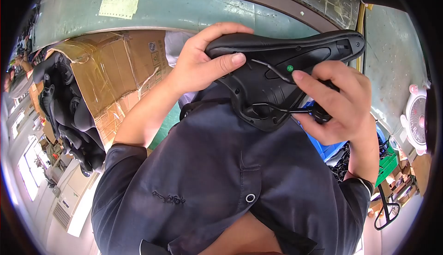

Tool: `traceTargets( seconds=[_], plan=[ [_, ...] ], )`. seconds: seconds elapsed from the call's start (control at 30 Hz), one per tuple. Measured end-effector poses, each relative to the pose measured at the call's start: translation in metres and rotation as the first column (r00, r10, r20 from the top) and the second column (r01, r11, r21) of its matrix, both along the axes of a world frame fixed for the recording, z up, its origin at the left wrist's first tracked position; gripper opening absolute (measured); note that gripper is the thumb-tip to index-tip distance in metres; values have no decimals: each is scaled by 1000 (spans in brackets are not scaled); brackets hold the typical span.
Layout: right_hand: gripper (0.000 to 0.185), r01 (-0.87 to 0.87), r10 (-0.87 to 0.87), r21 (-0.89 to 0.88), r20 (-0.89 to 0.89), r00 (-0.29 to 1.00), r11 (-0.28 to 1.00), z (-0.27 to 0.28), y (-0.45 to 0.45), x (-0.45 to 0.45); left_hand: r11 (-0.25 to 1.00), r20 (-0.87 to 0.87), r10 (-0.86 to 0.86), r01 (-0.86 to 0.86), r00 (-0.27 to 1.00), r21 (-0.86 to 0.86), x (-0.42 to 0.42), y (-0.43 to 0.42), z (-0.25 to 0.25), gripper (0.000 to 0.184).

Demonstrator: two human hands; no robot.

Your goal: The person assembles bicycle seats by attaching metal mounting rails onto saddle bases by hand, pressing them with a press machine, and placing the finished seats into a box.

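Observation:
A black bicycle saddle [258,52] is held up in front of my chest, its underside facing me and its narrow nose pointing right. My left hand [210,56] grips its wide end, thumb on the underside. Two thin black saddle rails [272,108] run across the underside, and a small round green sticker [290,68] sits near the middle. My right hand [339,100] is closed around a dark clamp-like part [320,113] at the rails, partly hidden by the fingers.
Left of me, a taped cardboard box [110,70] stands beside a heap of black saddles [69,112]. A green worktable [161,6] lies ahead with a paper slip [119,6]. On the right are a blue bin [330,150] by small black parts, a green crate [386,166] and a fan [417,116].

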State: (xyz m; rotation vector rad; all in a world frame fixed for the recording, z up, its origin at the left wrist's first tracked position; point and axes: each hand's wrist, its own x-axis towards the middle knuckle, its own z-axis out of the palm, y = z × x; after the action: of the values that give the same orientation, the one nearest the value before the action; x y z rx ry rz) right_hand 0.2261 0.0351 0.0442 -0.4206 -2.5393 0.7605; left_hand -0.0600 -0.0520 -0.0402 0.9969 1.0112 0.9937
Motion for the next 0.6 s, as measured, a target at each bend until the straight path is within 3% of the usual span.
traceTargets(
  seconds=[0.27,0.57,0.6],
  plan=[
    [70,-13,13,-7,30,999,1000,3,-4,3,992,-50,-49,55,998,115,-2,0,-7,66],
    [69,10,-10,-6,33,999,1000,2,-10,6,996,-6,-36,36,999,79,-1,-1,-4,58],
    [67,1,0,-4,39,999,1000,2,-11,5,994,-2,-36,36,999,100,0,-2,-5,51]
  ],
)
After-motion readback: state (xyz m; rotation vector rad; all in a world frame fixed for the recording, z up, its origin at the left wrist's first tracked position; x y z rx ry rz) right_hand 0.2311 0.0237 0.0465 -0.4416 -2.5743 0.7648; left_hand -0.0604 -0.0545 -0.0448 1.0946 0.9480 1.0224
